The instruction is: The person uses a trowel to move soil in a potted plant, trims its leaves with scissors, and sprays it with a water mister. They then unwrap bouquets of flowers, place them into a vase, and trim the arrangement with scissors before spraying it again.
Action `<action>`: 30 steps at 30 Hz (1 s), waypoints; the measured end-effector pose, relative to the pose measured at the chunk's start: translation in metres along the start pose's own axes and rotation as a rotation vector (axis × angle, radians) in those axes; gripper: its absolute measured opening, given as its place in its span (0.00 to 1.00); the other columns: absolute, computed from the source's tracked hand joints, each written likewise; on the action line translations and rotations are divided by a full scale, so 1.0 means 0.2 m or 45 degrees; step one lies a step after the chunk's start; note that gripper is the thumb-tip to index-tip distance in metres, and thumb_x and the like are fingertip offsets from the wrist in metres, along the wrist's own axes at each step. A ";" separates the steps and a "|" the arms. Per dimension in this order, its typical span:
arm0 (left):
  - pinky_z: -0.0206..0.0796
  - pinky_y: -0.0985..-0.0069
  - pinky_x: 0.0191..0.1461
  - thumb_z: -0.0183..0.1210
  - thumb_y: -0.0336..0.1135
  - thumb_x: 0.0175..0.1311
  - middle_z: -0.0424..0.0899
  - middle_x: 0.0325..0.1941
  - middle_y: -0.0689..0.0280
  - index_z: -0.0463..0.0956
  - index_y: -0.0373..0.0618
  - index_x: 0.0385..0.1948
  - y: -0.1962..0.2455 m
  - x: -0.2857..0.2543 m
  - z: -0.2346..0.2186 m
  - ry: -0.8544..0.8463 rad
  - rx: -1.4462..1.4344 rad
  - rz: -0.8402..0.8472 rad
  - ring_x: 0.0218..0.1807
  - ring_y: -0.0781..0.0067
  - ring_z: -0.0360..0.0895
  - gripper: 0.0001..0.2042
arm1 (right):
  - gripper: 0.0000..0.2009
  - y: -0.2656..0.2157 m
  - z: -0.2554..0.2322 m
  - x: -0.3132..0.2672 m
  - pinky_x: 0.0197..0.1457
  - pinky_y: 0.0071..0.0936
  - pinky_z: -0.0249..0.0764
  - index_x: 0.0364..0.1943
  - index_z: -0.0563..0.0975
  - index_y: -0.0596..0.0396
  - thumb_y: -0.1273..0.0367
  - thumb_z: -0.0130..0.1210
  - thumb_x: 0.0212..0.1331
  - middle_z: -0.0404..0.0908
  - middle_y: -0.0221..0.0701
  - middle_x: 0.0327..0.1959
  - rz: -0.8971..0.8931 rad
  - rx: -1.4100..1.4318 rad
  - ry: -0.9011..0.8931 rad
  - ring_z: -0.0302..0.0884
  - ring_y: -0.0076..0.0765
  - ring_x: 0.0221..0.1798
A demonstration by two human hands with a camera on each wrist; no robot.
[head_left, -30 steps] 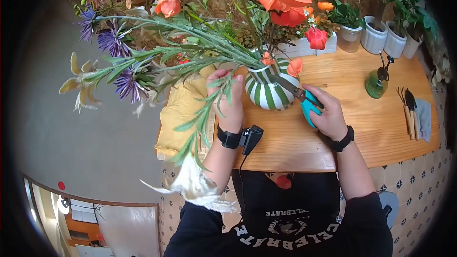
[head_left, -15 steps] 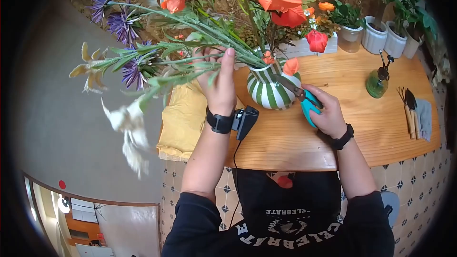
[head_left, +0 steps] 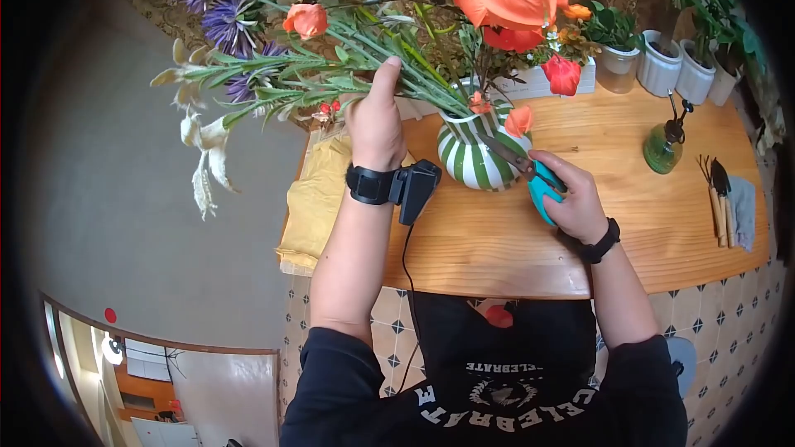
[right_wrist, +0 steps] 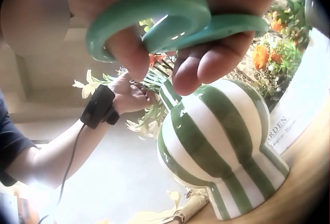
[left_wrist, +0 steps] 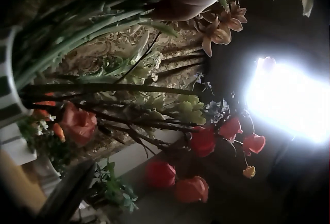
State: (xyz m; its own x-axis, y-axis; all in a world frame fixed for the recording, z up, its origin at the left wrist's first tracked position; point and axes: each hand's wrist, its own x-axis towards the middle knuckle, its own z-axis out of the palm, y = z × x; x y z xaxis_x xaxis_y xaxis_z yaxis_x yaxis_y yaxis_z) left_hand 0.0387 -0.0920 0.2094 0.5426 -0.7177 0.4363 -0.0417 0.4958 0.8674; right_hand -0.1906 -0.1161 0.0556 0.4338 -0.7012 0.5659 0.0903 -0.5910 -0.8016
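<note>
A green-and-white striped vase [head_left: 465, 164] stands on the wooden table, full of artificial flowers. My left hand [head_left: 377, 126] holds a bundle of green stems [head_left: 426, 87] left of the vase mouth, thumb up along them; its fingers curl round the stems in the right wrist view. White blooms [head_left: 214, 139] and purple flowers [head_left: 230, 25] hang out past that hand. In my right hand [head_left: 580, 209] are scissors [head_left: 544, 192] with turquoise handles, fingers through the loops. Their dark blades overlap the vase's right side in the head view. Coral flowers [head_left: 517, 2] rise above the vase.
Yellow wrapping paper [head_left: 319, 199] lies at the table's left edge. To the right stand a green glass sprayer [head_left: 662, 149] and small garden tools [head_left: 720, 207] beside a grey cloth [head_left: 743, 211]. White pots [head_left: 660, 70] and a white planter box [head_left: 534, 81] line the back.
My left hand has moved up and slightly left, from beside the stems to round them. The low-hanging white bloom has swung up and left. My right hand keeps its place with the scissors.
</note>
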 end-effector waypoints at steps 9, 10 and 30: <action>0.66 0.73 0.55 0.59 0.25 0.61 0.78 0.47 0.65 0.70 0.37 0.51 0.01 0.06 0.02 -0.024 -0.017 0.027 0.48 0.73 0.75 0.17 | 0.27 0.00 0.01 -0.01 0.48 0.28 0.76 0.56 0.73 0.54 0.81 0.52 0.44 0.81 0.40 0.44 0.031 -0.007 -0.018 0.81 0.39 0.45; 0.66 0.73 0.55 0.59 0.24 0.61 0.78 0.47 0.65 0.71 0.37 0.50 0.01 0.06 0.01 -0.016 -0.029 -0.001 0.47 0.73 0.75 0.16 | 0.27 0.00 0.01 -0.01 0.48 0.28 0.76 0.56 0.73 0.54 0.81 0.52 0.44 0.81 0.40 0.44 0.038 -0.001 -0.020 0.81 0.39 0.45; 0.63 0.70 0.60 0.57 0.27 0.64 0.77 0.47 0.66 0.70 0.42 0.50 -0.04 0.03 -0.05 -0.092 -0.242 0.020 0.51 0.72 0.74 0.14 | 0.27 0.02 0.02 -0.01 0.48 0.27 0.76 0.56 0.73 0.55 0.81 0.52 0.45 0.81 0.40 0.45 0.096 0.057 -0.030 0.81 0.37 0.46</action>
State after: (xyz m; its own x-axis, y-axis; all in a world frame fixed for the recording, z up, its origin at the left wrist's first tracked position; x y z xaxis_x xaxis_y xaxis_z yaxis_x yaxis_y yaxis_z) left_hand 0.0511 -0.0956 0.2034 0.4811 -0.7390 0.4716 0.1128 0.5857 0.8027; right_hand -0.1881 -0.1154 0.0509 0.4619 -0.7329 0.4995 0.0967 -0.5182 -0.8498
